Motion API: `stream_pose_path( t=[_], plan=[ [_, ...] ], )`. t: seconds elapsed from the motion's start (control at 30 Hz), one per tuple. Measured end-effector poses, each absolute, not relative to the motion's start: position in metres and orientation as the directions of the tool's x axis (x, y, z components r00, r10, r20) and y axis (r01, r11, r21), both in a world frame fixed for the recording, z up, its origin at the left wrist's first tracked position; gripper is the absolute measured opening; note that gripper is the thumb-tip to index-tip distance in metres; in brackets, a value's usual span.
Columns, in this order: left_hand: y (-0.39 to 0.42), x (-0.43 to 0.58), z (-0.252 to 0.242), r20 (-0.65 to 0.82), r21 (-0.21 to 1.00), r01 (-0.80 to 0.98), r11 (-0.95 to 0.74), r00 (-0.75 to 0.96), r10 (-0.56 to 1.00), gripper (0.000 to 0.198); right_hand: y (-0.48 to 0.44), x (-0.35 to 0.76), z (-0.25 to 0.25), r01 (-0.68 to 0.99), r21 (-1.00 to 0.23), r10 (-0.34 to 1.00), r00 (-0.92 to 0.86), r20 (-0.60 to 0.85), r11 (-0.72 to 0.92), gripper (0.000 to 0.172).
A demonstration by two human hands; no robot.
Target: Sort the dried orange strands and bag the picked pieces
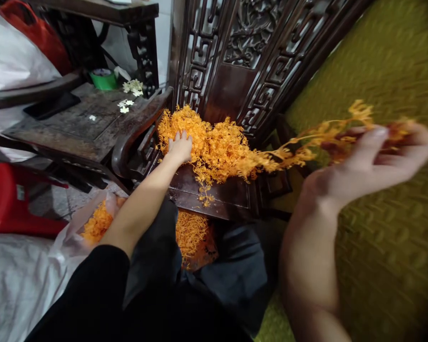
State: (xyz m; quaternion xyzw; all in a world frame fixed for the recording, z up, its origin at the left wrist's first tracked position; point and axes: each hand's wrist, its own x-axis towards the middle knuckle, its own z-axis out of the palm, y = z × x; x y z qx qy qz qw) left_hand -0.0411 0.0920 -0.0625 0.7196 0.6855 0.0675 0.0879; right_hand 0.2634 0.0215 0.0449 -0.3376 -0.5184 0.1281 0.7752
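A heap of orange, frilly artificial-flower strands [221, 147] lies on the dark wooden chair seat [231, 197]. My left hand [180, 148] rests on the heap's left part with its fingers spread, the fingertips partly sunk among the strands. Off to the right, my right hand [381, 156] is raised and closed around one end of an orange strand [296, 152]. That strand stretches from the heap up to my fingers, and its tip stands above my thumb. Motion blurs the right hand a little.
At left, a wooden armchair [74, 123] bears green tape [104, 79] and small white pieces [124, 105]. Beneath it stand a red stool [7, 197] and a plastic bag [69, 237] of orange pieces. More orange strands [190, 232] lie between my legs. An olive patterned surface [388, 228] fills the right.
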Motion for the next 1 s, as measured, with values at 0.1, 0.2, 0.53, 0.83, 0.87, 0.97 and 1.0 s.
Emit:
stream_pose_path(
  t=[0.1,0.2,0.53,0.83,0.87,0.97,1.0],
  plan=[
    [0.057,-0.026,-0.032,0.375,0.475,0.85,-0.228,0.039,0.926,0.063,0.02,0.239,0.034,0.201,-0.571,0.465,0.403,0.789,0.796,0.013],
    [0.027,0.005,-0.012,0.547,0.658,0.554,-0.51,0.115,0.83,0.056,0.017,0.224,0.026,0.123,-0.759,0.765,0.0,0.644,0.64,0.018],
    [0.025,0.034,-0.024,0.312,0.735,0.532,-0.421,0.286,0.906,0.024,0.101,0.31,-0.084,0.799,-0.484,0.879,0.112,-0.463,-0.356,0.037],
    [0.018,0.03,-0.024,0.15,0.896,0.383,-0.226,0.219,0.964,0.031,0.116,0.311,-0.19,0.866,-0.355,0.912,0.231,-0.34,-0.352,0.058],
    [0.017,0.029,-0.022,0.137,0.908,0.361,-0.214,0.227,0.964,0.03,0.118,0.31,-0.193,0.876,-0.34,0.919,0.239,-0.314,-0.344,0.052],
    [0.015,0.026,-0.02,0.137,0.906,0.362,-0.221,0.243,0.96,0.032,0.122,0.312,-0.197,0.896,-0.318,0.939,0.236,-0.249,-0.309,0.052],
    [0.016,0.024,-0.02,0.137,0.903,0.369,-0.221,0.241,0.961,0.034,0.122,0.313,-0.197,0.902,-0.315,0.946,0.23,-0.227,-0.295,0.058]
  ],
)
